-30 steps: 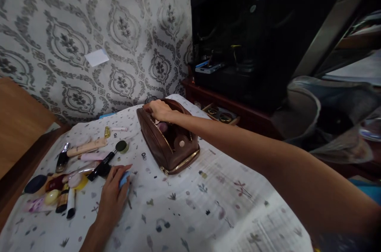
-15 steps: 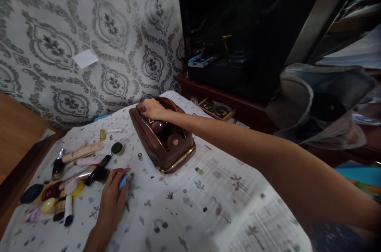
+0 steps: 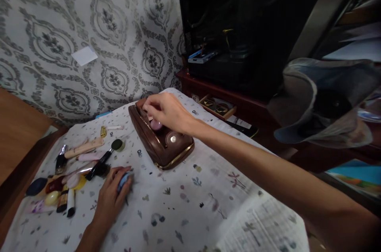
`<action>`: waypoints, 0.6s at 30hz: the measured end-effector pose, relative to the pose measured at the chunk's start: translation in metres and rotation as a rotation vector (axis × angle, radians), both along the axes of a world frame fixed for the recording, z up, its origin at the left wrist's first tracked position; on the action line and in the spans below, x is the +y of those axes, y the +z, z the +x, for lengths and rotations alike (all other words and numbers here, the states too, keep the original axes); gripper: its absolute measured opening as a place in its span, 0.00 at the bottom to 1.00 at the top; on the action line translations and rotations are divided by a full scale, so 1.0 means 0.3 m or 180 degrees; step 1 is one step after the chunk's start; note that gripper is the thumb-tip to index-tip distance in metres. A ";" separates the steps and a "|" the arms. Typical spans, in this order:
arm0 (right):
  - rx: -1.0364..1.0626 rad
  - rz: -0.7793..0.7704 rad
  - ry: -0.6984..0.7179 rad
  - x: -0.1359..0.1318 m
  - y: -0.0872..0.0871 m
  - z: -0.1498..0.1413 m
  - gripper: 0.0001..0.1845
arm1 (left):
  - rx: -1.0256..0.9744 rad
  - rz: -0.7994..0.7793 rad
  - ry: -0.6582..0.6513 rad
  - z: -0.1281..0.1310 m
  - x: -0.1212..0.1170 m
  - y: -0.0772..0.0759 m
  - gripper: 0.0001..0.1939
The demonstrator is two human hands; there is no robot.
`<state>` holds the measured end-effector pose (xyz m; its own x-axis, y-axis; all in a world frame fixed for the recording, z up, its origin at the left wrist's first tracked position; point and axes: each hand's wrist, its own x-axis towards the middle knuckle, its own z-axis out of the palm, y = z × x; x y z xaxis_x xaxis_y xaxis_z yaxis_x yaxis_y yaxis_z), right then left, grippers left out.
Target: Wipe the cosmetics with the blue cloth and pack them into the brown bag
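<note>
A brown cosmetic bag (image 3: 149, 141) lies unzipped on the cloth, with a round mauve item (image 3: 155, 124) visible inside. My right hand (image 3: 169, 111) reaches over the bag's opening, fingertips pinched together near its far end; whatever they hold is hidden. On the cloth to the left, my left hand (image 3: 111, 192) is curled around a small light-blue object (image 3: 123, 181), partly covered by the fingers. Beside that hand lies a black-handled brush (image 3: 101, 164) with a round dark-green head, next to a pile of tubes, bottles and other cosmetics (image 3: 80, 156).
A patterned white cloth (image 3: 178, 212) covers the table. Behind stands a large black screen (image 3: 232, 18), with glasses in a small wooden tray (image 3: 229, 113) below it. A bucket hat (image 3: 297, 97) hangs at the right. A gold cap (image 3: 103, 131) and white stick lie near the wall.
My right hand has lifted slightly and shifted right over the bag, showing more of its fingers. The left hand stays almost in place around the blue object.
</note>
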<state>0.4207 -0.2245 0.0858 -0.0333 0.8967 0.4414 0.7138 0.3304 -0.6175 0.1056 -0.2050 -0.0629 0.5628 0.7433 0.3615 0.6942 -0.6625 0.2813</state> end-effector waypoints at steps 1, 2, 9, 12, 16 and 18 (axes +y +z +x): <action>0.0117 0.0146 0.0225 -0.052 -0.018 -0.015 0.13 | 0.0165 0.0023 -0.0095 -0.008 -0.010 0.000 0.19; 0.0215 0.0238 0.0500 -0.101 -0.041 -0.034 0.14 | 0.0358 0.0058 -0.0218 -0.017 -0.020 0.000 0.21; 0.0455 -0.0378 0.1918 -0.225 -0.264 -0.229 0.12 | 0.0791 0.0336 -0.0273 -0.087 -0.064 -0.022 0.18; 0.0375 -0.0738 0.1936 -0.185 -0.333 -0.308 0.10 | 0.0560 0.0432 -0.0101 -0.117 -0.048 -0.041 0.17; 0.0895 -0.1451 0.2012 -0.128 -0.399 -0.403 0.09 | 0.0599 0.0421 0.0018 -0.152 -0.012 -0.052 0.16; 0.1279 -0.1784 0.2039 -0.106 -0.430 -0.449 0.08 | 0.0674 0.0268 0.0130 -0.164 0.006 -0.049 0.16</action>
<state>0.2860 -0.2564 -0.0432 -0.5328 0.8454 0.0365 0.1979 0.1665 -0.9660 0.0565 -0.2033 -0.0776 0.6028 0.7392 0.3002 0.7586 -0.6476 0.0715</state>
